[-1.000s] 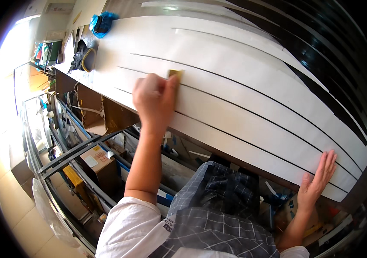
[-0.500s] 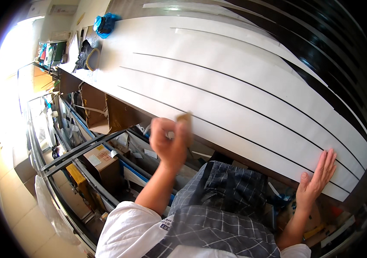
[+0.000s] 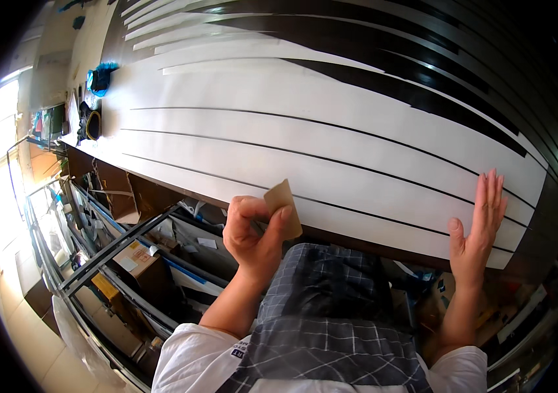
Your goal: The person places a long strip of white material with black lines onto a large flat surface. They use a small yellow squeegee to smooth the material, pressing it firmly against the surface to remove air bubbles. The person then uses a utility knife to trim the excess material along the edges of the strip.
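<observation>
My left hand [image 3: 252,232] is closed, pinching a small tan rectangular flat piece [image 3: 284,204] between thumb and fingers. It is over the near edge of a long white sheet [image 3: 226,92] on the table; contact between piece and sheet cannot be made out. Thin dark lines run lengthwise along the sheet. Near the sheet's right end, my right hand [image 3: 478,223] lies with its fingers stretched out, reaching across the dark lines, the thumb apart.
Beyond the sheet are dark and white strips [image 3: 357,82]. A blue crumpled item [image 3: 100,78] and a black item [image 3: 89,122] sit at the far left. Below left stands a dark metal frame [image 3: 105,252], with a cardboard box [image 3: 140,262] inside. An open carton [image 3: 118,196] is under the table.
The view has shifted, showing more strips beyond the sheet. The tan piece has turned and shows its broad side. My right hand reaches farther across the lines, still stretched out.
</observation>
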Demonstrator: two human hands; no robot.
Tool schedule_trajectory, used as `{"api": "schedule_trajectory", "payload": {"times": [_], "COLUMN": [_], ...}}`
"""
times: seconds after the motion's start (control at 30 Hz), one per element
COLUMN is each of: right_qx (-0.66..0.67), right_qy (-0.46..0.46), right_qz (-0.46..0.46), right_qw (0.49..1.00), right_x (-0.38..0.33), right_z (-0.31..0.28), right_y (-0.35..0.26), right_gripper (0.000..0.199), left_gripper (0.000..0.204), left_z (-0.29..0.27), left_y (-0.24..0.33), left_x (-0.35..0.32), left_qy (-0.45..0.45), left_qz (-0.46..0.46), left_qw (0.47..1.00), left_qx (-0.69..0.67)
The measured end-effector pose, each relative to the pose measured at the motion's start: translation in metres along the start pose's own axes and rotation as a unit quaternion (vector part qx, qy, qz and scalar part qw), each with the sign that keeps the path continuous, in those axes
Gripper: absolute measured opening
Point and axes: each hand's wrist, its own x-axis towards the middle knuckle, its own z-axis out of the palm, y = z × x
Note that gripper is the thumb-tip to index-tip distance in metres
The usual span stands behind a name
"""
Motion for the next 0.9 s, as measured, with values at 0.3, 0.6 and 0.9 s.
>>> {"api": "schedule_trajectory", "payload": {"times": [0.3, 0.6, 0.9], "right_qx": [-0.021, 0.027, 0.033], "right_qy": [-0.067, -0.061, -0.062], "right_qz": [-0.027, -0.013, -0.013], "right_qw": [0.997, 0.998, 0.997], "right_x": [0.004, 0.008, 0.007], "right_z": [-0.010, -0.010, -0.009], "right_y": [0.024, 0.023, 0.026], "right_gripper": [0.080, 0.081, 0.082], "left_gripper": [0.013, 0.019, 0.028], "left_z": [0.034, 0.077, 0.103], "left_y": [0.023, 0.040, 0.038], "left_x": [-0.015, 0.050, 0.075], "left_qy": [0.043, 0.017, -0.072], "left_qz": [-0.066, -0.065, 0.054], "left_qw": [0.995, 0.997, 0.943], "left_qx": [-0.053, -0.040, 0.320]}}
